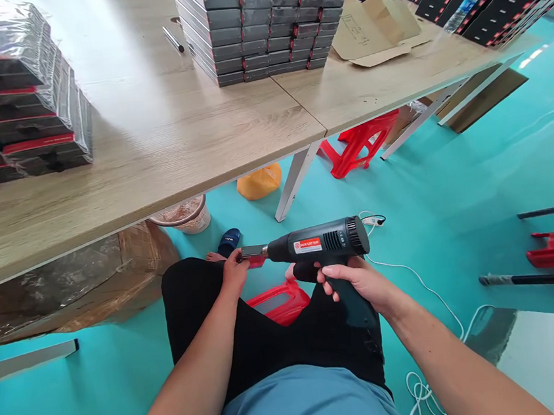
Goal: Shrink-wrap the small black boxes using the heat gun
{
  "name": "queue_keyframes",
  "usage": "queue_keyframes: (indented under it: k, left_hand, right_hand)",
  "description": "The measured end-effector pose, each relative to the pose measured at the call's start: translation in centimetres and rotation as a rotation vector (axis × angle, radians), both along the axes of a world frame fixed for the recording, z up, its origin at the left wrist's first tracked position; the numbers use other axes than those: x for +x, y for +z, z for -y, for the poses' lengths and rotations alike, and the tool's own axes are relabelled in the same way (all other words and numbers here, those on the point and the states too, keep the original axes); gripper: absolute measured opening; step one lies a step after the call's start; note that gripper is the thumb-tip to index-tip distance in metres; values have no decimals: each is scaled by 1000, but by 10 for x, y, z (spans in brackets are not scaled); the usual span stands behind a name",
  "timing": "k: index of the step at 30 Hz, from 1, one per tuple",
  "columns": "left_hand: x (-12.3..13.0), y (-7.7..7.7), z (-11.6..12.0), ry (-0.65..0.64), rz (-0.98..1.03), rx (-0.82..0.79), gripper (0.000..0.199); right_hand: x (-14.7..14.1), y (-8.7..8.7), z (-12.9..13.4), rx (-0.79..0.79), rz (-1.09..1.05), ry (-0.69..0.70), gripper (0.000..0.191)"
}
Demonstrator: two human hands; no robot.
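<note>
My right hand (pixel 346 279) is wrapped round the handle of a dark heat gun (pixel 330 240), held level above my lap. Its metal nozzle points left, towards a small grey and red box (pixel 253 255). The fingers of my left hand (pixel 235 271) are closed on the left end of that box. Between nozzle tip and box there is little or no gap; I cannot tell whether they touch.
Stacked dark boxes (pixel 282 28) and film-wrapped boxes (pixel 45 119) stand on the wooden table (pixel 164 166). Below are a waste bin (pixel 194 219), a large carton (pixel 135 268) and a red stool (pixel 364 142). A white cord (pixel 429 290) trails over the floor at right.
</note>
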State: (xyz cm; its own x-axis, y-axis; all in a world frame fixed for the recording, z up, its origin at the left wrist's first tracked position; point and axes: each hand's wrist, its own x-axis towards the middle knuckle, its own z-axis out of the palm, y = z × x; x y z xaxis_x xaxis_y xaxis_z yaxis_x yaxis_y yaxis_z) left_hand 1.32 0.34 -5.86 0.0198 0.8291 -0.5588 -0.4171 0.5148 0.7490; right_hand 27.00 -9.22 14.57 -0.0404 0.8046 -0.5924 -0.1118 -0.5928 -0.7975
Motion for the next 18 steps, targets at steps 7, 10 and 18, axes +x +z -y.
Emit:
queue_keyframes:
  k: [7, 10, 18]
  left_hand:
    - [0, 5, -7, 153, 138, -141, 23]
    - [-5, 13, -9, 82, 298, -232, 37]
    - [-11, 36, -5, -137, 548, -332, 68]
  right_hand:
    - [0, -2, -3, -45, -46, -53, 28]
    - [1, 4, 1, -60, -116, 91, 29]
    - [23, 3, 10, -150, -20, 353, 29]
